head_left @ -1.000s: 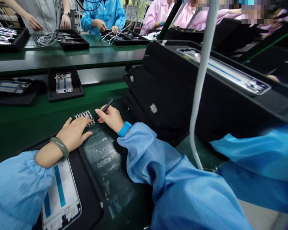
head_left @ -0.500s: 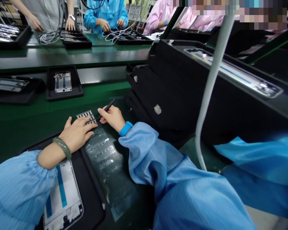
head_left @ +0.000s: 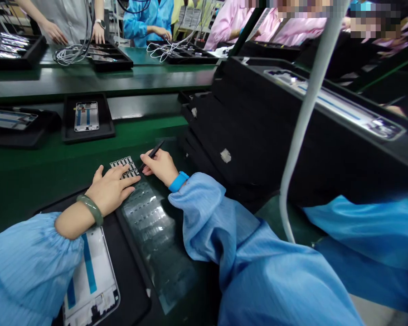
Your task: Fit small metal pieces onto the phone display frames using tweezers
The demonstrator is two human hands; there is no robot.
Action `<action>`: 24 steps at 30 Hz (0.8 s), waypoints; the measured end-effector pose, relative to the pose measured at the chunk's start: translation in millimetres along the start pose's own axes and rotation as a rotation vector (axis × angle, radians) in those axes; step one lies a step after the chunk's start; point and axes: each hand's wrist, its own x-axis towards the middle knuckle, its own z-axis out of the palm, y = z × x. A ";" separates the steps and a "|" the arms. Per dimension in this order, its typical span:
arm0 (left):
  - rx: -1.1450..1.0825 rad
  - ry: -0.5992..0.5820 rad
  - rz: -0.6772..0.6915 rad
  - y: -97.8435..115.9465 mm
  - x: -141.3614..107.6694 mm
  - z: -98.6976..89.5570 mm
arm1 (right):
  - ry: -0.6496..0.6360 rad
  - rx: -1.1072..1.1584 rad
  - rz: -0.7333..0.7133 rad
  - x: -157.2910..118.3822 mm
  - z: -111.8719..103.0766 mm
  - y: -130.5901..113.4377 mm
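My left hand point(head_left: 111, 188) lies with its fingers spread over the near edge of a sheet of small white-and-black pieces point(head_left: 131, 164). Pinched in my right hand point(head_left: 160, 166) is a black pen-like tool point(head_left: 156, 149), its lower end at the sheet's right side. A clear plastic sheet point(head_left: 156, 235) with rows of marks stretches from there toward me. Under my left forearm, a silver phone frame point(head_left: 91, 290) with blue strips sits in a black tray point(head_left: 131, 271), partly hidden by my sleeve.
Stacked black trays point(head_left: 258, 131) rise at the right, a phone frame on top, with a grey cable point(head_left: 301, 122) hanging in front. Two smaller trays point(head_left: 105, 129) point(head_left: 37, 136) hold phone frames at the left. Across the bench, several people work by trays and white cables point(head_left: 70, 54).
The view has shifted slightly. My hands keep nearly the same pose at the sheet. Across the bench, the hands of the person in blue have moved.
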 end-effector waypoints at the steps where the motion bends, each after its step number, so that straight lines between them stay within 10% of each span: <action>1: -0.014 0.006 0.001 -0.2 0.3 1.0 | -0.006 0.039 0.031 0.1 -0.1 -2.4; 15: -0.642 0.333 -0.154 -9.4 -49.3 -40.9 | -0.223 0.394 -0.110 -59.1 40.1 -62.2; 24: -0.580 0.115 -0.213 -35.5 -115.7 -47.8 | -0.529 0.264 -0.185 -76.1 70.5 -83.5</action>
